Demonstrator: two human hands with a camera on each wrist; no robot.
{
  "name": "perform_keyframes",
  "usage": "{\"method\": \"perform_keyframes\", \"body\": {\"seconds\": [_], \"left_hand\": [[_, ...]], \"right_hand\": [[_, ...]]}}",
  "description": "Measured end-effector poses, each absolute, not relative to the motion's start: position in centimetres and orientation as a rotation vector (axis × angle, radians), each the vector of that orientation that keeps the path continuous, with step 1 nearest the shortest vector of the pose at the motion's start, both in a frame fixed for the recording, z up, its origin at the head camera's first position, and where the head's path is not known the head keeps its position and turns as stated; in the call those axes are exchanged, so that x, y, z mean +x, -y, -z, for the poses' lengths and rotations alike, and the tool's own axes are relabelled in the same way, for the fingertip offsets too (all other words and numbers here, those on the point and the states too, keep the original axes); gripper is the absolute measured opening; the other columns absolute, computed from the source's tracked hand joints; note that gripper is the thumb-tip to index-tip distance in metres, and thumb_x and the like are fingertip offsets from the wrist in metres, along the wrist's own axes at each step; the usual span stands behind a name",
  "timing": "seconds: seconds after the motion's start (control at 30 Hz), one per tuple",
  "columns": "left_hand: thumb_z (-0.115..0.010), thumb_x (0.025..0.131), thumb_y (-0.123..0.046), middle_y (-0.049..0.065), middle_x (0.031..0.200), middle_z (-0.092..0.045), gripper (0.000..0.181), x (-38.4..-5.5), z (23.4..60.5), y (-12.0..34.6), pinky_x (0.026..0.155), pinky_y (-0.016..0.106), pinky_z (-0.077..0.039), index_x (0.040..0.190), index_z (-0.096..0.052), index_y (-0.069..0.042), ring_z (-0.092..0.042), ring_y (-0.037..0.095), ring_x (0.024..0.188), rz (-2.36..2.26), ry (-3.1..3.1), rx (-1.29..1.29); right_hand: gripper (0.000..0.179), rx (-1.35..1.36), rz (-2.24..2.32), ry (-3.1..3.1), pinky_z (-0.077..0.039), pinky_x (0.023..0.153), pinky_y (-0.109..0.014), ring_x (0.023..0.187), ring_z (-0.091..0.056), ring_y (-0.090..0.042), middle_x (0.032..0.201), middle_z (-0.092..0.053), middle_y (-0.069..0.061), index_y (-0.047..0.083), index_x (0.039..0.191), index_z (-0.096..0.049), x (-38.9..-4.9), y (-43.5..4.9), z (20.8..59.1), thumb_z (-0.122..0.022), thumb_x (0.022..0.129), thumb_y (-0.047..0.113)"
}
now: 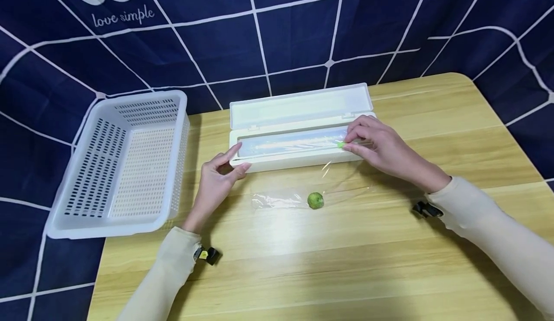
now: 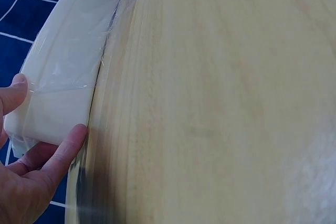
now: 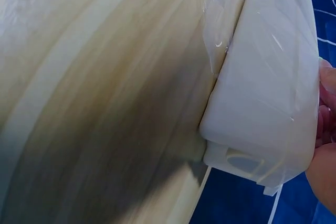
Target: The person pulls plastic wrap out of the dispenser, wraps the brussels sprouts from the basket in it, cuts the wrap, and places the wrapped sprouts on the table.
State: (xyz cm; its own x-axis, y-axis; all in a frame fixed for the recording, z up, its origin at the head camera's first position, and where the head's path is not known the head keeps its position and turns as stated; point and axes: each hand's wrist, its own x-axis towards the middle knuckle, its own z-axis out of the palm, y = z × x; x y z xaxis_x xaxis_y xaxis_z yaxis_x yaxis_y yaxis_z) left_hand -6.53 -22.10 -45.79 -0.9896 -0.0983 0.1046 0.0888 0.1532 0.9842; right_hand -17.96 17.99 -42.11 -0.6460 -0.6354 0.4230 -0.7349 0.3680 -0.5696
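Note:
A long white cling film dispenser box (image 1: 298, 159) lies on the table with its lid (image 1: 300, 106) swung up at the back. Inside it sits a roll of clear film (image 1: 290, 141). My left hand (image 1: 218, 174) grips the box's left end, thumb and fingers spread around it. At the right end, my right hand (image 1: 378, 144) pinches a small green slider (image 1: 340, 144) on the box's front edge. A sheet of cling film (image 1: 277, 200) hangs over the front onto the table. On or beside that sheet is a green lime (image 1: 315, 200); which one, I cannot tell.
At the left stands a white perforated plastic basket (image 1: 182, 133), partly over the edge of the wooden table (image 1: 277, 273). A dark blue cloth with white lines (image 1: 298, 37) hangs behind the table and shows at both sides.

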Motion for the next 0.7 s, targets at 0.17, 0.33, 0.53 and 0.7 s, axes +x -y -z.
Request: {"method": "perform_keyframes", "body": {"seconds": [0.17,0.33,0.53,0.7], "left_hand": [[-0.086,0.094,-0.002,0.014,0.083,-0.049,0.058,-6.54,45.83,22.05,0.065,0.03,-0.063,0.148,-0.068,-0.013,-0.079,0.031,0.082,1.974,2.261,0.008],[-0.087,0.094,-0.002,0.016,0.084,-0.051,0.058,-6.49,45.84,21.99,0.069,0.034,-0.065,0.147,-0.068,-0.013,-0.077,0.023,0.079,1.978,2.26,0.011],[-0.087,0.093,-0.002,0.015,0.085,-0.055,0.058,-6.43,45.95,21.89,0.067,0.031,-0.064,0.147,-0.068,-0.012,-0.077,0.021,0.079,1.957,2.272,0.014],[-0.087,0.093,-0.002,0.016,0.085,-0.056,0.058,-6.37,45.85,21.95,0.068,0.031,-0.064,0.147,-0.068,-0.012,-0.077,0.023,0.078,1.959,2.261,0.012]], "right_hand": [[0.025,1.262,-1.142,2.479,-0.045,0.091,-0.016,0.105,-0.059,-0.015,0.107,-0.066,-0.001,0.008,0.095,-0.075,-17.95,-18.25,42.21,-0.085,0.087,-0.013],[0.025,1.265,-1.139,2.482,-0.045,0.091,-0.016,0.104,-0.059,-0.014,0.107,-0.066,-0.001,0.008,0.095,-0.074,-17.95,-18.43,42.14,-0.085,0.087,-0.013],[0.027,1.282,-1.158,2.462,-0.047,0.088,-0.014,0.102,-0.059,-0.013,0.106,-0.066,-0.001,0.008,0.095,-0.074,-17.93,-18.64,42.28,-0.085,0.086,-0.015],[0.028,1.317,-1.191,2.427,-0.049,0.085,-0.014,0.101,-0.06,-0.013,0.107,-0.066,-0.001,0.007,0.094,-0.075,-18.17,-18.62,42.31,-0.085,0.085,-0.016]]}}
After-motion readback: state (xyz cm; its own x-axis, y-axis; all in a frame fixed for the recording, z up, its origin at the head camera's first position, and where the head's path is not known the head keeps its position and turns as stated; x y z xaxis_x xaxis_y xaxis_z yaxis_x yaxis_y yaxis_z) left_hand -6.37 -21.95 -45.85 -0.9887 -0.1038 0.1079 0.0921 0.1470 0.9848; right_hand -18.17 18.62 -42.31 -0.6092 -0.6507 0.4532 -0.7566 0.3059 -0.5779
